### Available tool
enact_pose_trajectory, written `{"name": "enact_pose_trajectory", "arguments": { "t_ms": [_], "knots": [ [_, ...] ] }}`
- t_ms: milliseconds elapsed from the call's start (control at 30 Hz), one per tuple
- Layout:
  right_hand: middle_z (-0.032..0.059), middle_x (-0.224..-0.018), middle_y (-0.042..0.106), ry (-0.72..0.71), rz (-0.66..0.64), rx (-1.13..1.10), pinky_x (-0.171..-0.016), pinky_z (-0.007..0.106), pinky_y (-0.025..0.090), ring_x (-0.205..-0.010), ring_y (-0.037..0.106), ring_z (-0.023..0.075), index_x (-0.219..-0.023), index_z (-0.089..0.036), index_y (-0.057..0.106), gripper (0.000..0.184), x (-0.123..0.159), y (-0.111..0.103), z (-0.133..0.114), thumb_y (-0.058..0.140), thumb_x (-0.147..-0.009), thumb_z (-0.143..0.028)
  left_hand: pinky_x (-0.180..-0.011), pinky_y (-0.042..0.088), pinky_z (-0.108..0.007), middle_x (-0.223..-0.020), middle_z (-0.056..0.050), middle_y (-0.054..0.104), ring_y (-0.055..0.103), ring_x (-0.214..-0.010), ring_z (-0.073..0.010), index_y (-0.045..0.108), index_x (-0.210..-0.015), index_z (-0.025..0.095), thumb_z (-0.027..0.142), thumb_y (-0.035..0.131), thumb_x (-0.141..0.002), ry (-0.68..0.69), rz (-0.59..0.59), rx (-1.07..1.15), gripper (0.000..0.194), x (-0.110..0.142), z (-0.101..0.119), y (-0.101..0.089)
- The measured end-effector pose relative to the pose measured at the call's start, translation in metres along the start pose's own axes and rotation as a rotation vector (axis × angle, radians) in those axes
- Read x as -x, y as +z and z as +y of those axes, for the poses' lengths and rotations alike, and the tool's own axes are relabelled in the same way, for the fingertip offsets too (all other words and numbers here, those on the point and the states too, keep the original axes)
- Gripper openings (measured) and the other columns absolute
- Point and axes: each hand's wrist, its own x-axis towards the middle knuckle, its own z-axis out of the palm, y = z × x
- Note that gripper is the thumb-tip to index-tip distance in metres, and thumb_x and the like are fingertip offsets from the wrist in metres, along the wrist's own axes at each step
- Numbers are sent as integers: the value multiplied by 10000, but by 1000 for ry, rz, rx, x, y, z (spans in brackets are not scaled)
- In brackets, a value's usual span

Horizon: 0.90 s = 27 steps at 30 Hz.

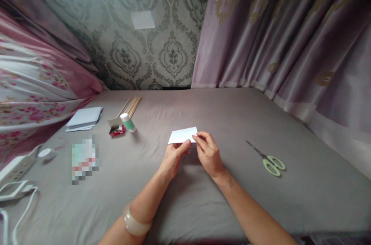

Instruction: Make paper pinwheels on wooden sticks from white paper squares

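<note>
A small white sheet of paper [182, 135] is held up between my two hands, above the grey cloth surface. My left hand [175, 154] grips its lower edge, thumb on top and fingers underneath. At the sheet's right edge, my right hand [209, 151] pinches the paper between thumb and fingertips. The fingers of my left hand are partly hidden behind the paper. Off to the right lies a pair of scissors [266, 159] with light green handles, its blades pointing up and left, apart from both hands.
On the left are a stack of white paper [84, 118], wooden sticks [134, 106], a white-capped green bottle [128, 122] and a small open red box [117, 130]. Nearer stand a blurred-out packet [84, 159] and a white power strip [19, 167] with a cable. Curtains [246, 24] hang on the right.
</note>
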Motion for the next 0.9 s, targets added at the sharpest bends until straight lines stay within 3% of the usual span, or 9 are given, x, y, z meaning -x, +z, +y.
{"name": "enact_pose_trajectory", "arguments": {
  "t_ms": [200, 300, 400, 533, 633, 767, 900],
  "knots": [
    [109, -1082, 617, -4, -55, 11, -929, 342, 537, -1028, 627, 188, -1122, -201, 665, 374, 6, 8, -2, 412, -897, -41, -506, 417, -195, -682, -31, 658, 570, -561, -92, 691, -794, 91, 310, 892, -466, -81, 154, 67, 443, -7, -5, -8],
    [121, -1097, 622, -18, -63, 29, -930, 344, 538, -1041, 628, 194, -1108, -183, 664, 366, 8, 8, 1, 414, -884, -37, -504, 412, -208, -613, -18, 632, 548, -518, -93, 669, -745, 96, 296, 882, -458, -80, 159, 46, 409, -8, -8, -9],
    [112, -1113, 634, -9, -105, 48, -931, 350, 537, -1045, 633, 200, -1058, -191, 679, 351, 10, 4, 6, 422, -868, -48, -511, 411, -224, -607, -20, 629, 539, -514, -101, 652, -715, 109, 301, 855, -472, -40, 156, -1, 370, -8, -9, -10],
    [97, -1132, 652, 31, -204, 96, -933, 356, 525, -1041, 642, 208, -980, -200, 696, 301, 4, -10, 11, 436, -864, -104, -494, 369, -224, -523, 13, 565, 502, -495, -102, 620, -632, 138, 323, 785, -535, 87, 248, -147, 267, -11, -5, -14],
    [90, -1101, 669, 88, -209, 150, -914, 349, 520, -997, 655, 207, -963, -202, 694, 260, -2, -38, 20, 447, -884, -196, -495, 356, -225, -513, 19, 547, 480, -502, -101, 621, -612, 145, 332, 735, -572, 183, 312, -231, 223, -12, 2, -18],
    [99, -1077, 678, 215, -191, 356, -885, 376, 516, -947, 662, 233, -1017, -194, 665, 299, 10, -102, 54, 448, -878, -344, -516, 367, -214, -549, 9, 565, 468, -528, -88, 641, -640, 132, 331, 745, -574, 256, 297, -157, 234, -11, 12, -21],
    [175, -1032, 676, 331, -206, 676, -828, 445, 520, -904, 656, 309, -1005, -159, 646, 370, 51, -173, 94, 406, -842, -389, -540, 411, -195, -594, 17, 569, 508, -540, -76, 577, -661, 150, 271, 763, -575, 127, 204, 157, 238, -13, 21, -24]
  ]
}}
